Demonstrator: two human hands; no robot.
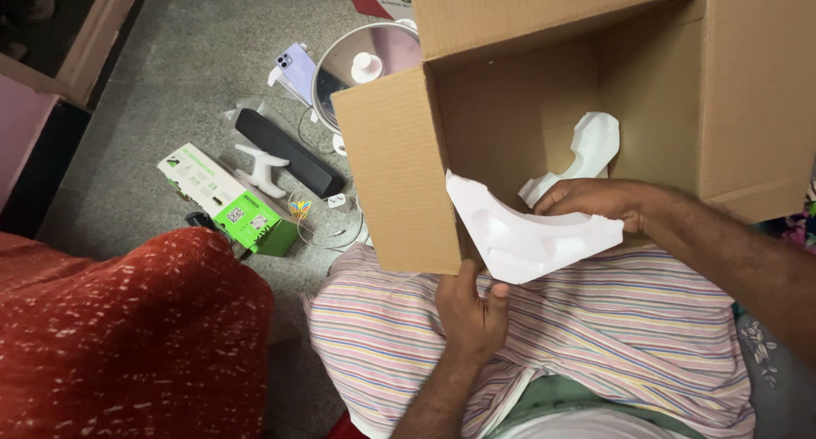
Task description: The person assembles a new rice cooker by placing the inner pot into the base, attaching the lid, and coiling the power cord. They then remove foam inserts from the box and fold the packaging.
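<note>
A large open cardboard box (pixel 399 167) rests tilted on my lap, its opening facing me. A white moulded foam packing piece (pixel 527 235) sticks out of the box mouth. My left hand (pixel 472 311) grips its lower edge with thumb and fingers. My right hand (pixel 595 199) holds its upper right end at the box opening. A second white foam piece (pixel 591 146) lies deeper inside the box, behind my right hand.
On the stone floor to the left lie a green and white carton (pixel 225 201), a long black bar-shaped device (pixel 289 154), a white plastic part (pixel 263 169), a phone (pixel 296 69) and a round steel lid with white knob (pixel 365 61). A red cushion (pixel 127 337) is at lower left.
</note>
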